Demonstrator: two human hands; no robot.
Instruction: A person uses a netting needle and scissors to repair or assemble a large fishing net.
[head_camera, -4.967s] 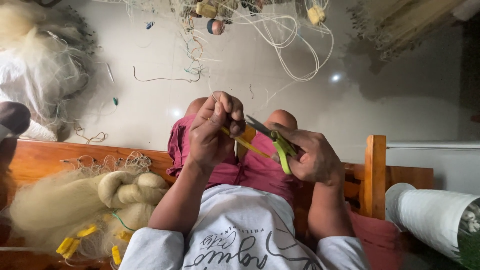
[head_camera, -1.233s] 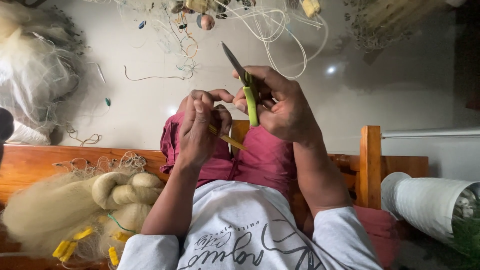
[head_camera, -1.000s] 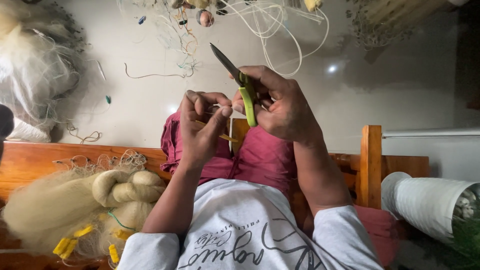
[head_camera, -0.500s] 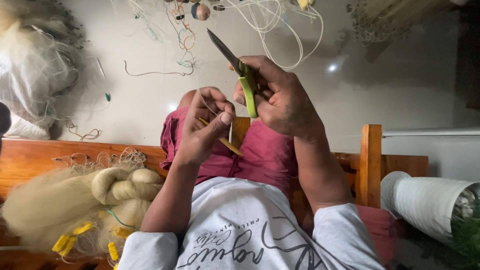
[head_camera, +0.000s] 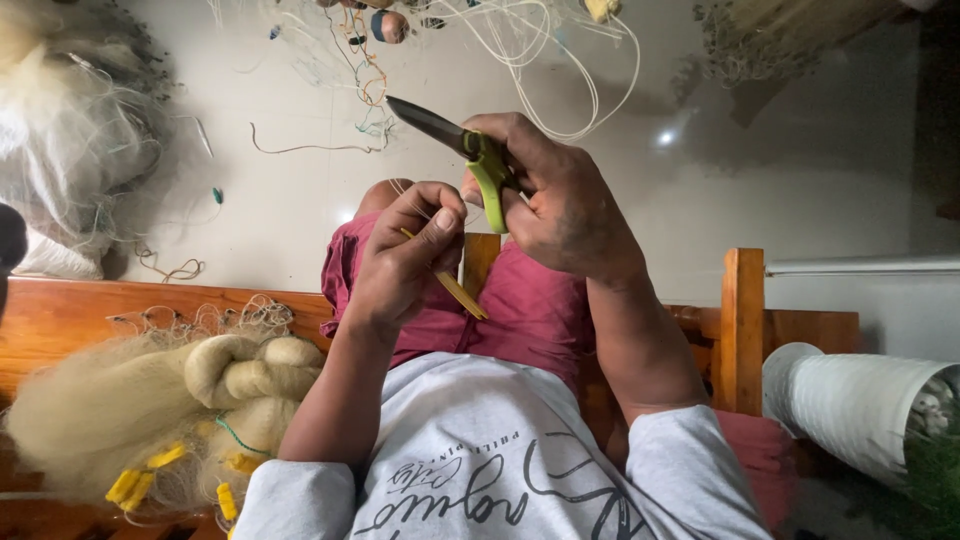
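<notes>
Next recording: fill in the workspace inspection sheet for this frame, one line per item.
Surface: wooden bench, with the person seated on it; pale floor beyond.
Job's things: green-handled scissors, blades shut as far as shows; thin yellow netting needle.
Clutter: bundled cream fishing net with yellow floats on the bench; white roll at the right edge.
Hands: left hand pinches the yellow needle; right hand grips the scissors by the handle, blades pointing away.
Cables: loose white cord and coloured line scraps on the floor.
Surroundings: heap of pale netting on the floor, upper left.
</notes>
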